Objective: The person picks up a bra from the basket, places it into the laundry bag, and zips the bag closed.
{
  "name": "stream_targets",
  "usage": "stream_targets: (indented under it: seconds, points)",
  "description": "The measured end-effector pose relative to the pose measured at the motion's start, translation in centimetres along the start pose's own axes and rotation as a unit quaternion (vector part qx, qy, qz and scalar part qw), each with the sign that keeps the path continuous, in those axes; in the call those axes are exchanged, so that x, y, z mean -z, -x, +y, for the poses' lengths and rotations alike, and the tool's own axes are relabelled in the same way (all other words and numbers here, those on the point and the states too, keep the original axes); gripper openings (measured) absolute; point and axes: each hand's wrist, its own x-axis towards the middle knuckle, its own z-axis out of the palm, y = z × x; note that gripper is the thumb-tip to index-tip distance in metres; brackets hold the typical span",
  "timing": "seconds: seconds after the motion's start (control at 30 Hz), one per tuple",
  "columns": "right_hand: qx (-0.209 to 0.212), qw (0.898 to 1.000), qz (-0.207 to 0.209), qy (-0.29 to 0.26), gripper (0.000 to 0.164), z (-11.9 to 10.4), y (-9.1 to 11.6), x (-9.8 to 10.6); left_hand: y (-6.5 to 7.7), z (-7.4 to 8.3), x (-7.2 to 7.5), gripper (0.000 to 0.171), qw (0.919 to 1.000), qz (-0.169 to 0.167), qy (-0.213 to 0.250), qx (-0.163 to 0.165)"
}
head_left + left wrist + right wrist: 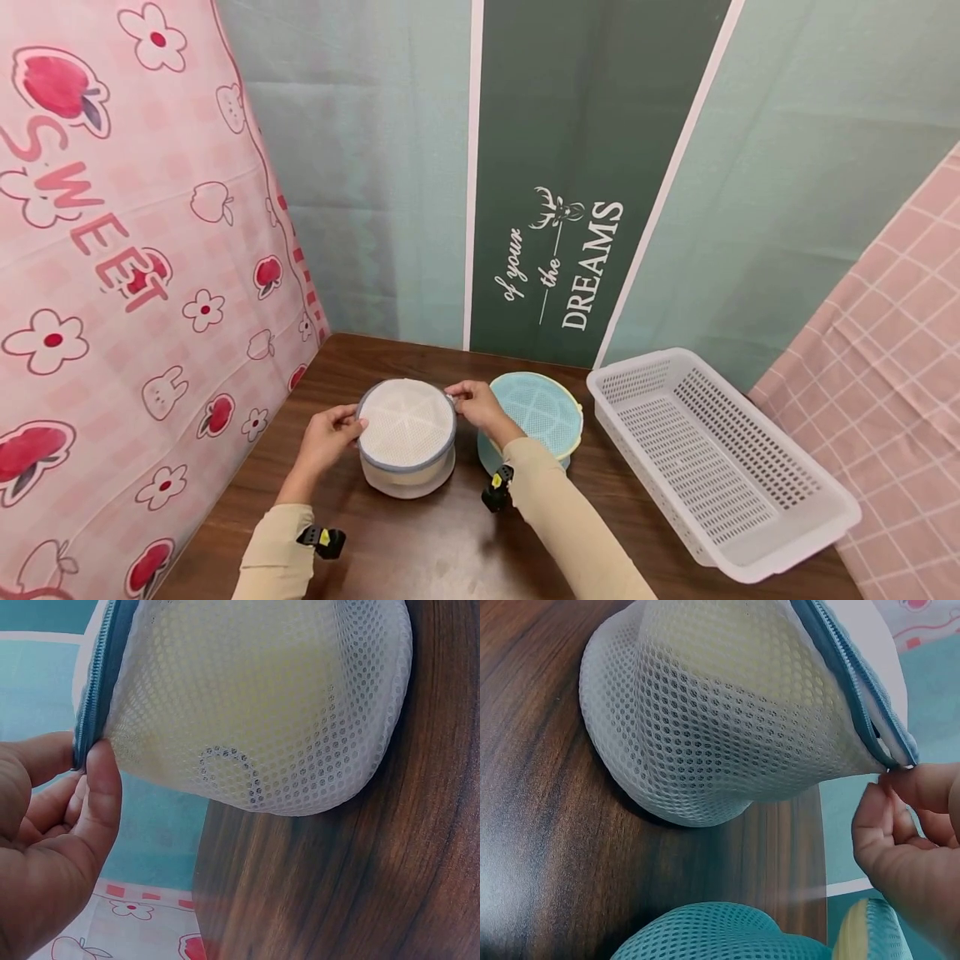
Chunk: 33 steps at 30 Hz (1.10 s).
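A round white mesh laundry bag (407,423) with a blue zipper edge stands on the table. Something pale yellow (277,682) shows through its mesh in the left wrist view. My left hand (327,439) pinches the zipper edge on the left side between thumb and finger. On the opposite side my right hand (480,408) pinches the rim at the corner of the zipper (859,697), where a small gap shows between the zipper's two edges. Just right of it is a light blue mesh laundry bag (536,408) with a yellow rim, partly hidden by my right forearm.
A white perforated plastic basket (798,546) stands at the right on the brown wooden table (405,550). Printed cloths hang behind and at both sides, among them a pink one (135,333) on the left.
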Motion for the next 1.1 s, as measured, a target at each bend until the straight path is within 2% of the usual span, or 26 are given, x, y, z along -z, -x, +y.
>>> stream_targets:
  seconds: [0.13,0.27,0.43,0.53,0.6,0.7,0.83,0.93,1.1]
  points:
    - [0.018,0.997,0.040,0.066,0.015,-0.2,0.3,0.1,-0.1,0.1,0.0,0.033,1.0000,-0.003,-0.004,-0.003]
    - [0.045,0.982,0.096,0.155,0.008,-0.5,0.6,-0.1,-0.1,0.2,-0.1,0.034,1.0000,-0.005,-0.002,0.003]
    - [0.051,0.978,0.108,0.169,0.009,-0.8,0.9,-0.4,0.0,0.3,0.0,0.035,0.9999,-0.010,-0.006,0.010]
    - [0.060,0.976,0.117,0.175,0.010,-0.6,0.9,-0.5,0.0,0.4,0.1,0.035,0.9976,-0.013,-0.068,-0.004]
    - [0.070,0.973,0.128,0.178,0.010,-0.4,1.0,-0.6,-0.3,0.5,0.2,0.036,0.9918,-0.015,-0.125,-0.024]
    - [0.087,0.969,0.144,0.181,0.010,-0.3,1.1,-0.9,-0.8,0.8,0.3,0.040,0.9783,-0.012,-0.199,-0.057]
    - [0.099,0.965,0.165,0.179,0.012,-0.1,1.3,-1.2,-1.7,1.8,0.1,0.042,0.9677,-0.021,-0.235,-0.089]
    - [0.105,0.962,0.172,0.183,0.012,-0.1,1.4,-1.3,-2.4,2.8,-0.4,0.039,0.9585,-0.040,-0.261,-0.108]
    - [0.127,0.956,0.177,0.196,0.011,-0.3,1.3,-1.4,-3.7,4.2,-1.2,0.039,0.9457,-0.096,-0.294,-0.101]
